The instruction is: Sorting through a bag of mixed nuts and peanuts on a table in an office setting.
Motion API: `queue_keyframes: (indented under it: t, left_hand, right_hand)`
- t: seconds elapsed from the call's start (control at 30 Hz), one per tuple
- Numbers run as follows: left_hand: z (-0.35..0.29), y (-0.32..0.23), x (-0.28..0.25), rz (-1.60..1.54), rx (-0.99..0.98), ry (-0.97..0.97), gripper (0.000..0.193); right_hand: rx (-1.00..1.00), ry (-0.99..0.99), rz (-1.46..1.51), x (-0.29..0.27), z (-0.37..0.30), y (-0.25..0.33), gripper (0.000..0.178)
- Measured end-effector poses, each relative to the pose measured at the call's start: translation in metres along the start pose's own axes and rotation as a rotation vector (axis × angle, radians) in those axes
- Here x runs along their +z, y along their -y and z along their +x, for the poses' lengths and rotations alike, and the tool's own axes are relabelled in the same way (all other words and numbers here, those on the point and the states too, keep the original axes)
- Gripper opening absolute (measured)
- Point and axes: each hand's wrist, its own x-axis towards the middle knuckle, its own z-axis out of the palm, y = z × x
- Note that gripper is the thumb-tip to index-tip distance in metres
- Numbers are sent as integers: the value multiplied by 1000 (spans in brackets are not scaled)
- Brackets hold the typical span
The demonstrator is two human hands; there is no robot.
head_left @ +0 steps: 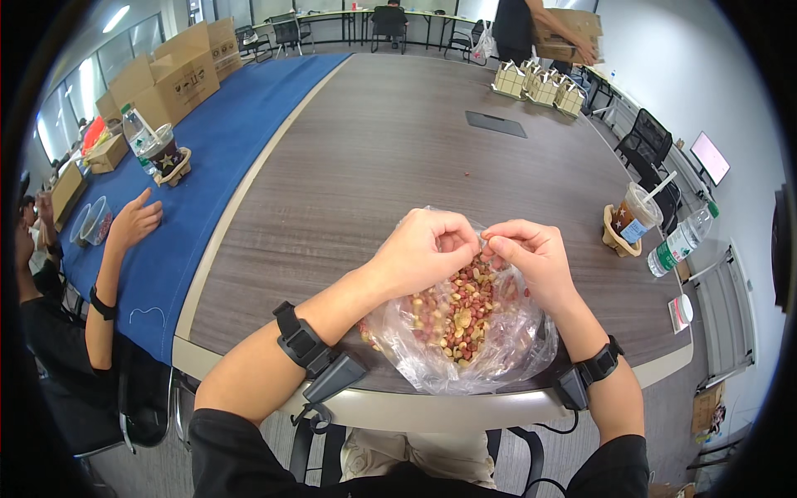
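Observation:
A clear plastic bag lies open on the table in front of me, full of peanuts, some red-skinned and some pale. Over its far edge my left hand is closed, thumb and fingers curled together. Beside it, fingertips almost meeting, my right hand is closed in a pinch. Whatever the fingertips hold is too small and hidden to tell; it could be a peanut or the bag's edge. Both wrists wear black straps with dark devices.
On the right stand an iced drink in a cardboard holder, a water bottle and a white-lidded tub. A person sits at the blue-covered table on the left. At the far right, another carries a cardboard box near small cartons.

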Motion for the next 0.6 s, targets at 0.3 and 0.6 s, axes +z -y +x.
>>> queue_keyframes:
  t: [0.3, 0.6]
  left_hand:
    - [2, -1, 4, -22, -5, -87, 12]
    - [0, -2, 2, 63, -7, 3, 5]
  right_hand:
    - [2, -34, -1, 2, -1, 0, 17]
    - [3, -27, -35, -1, -1, -2, 16]
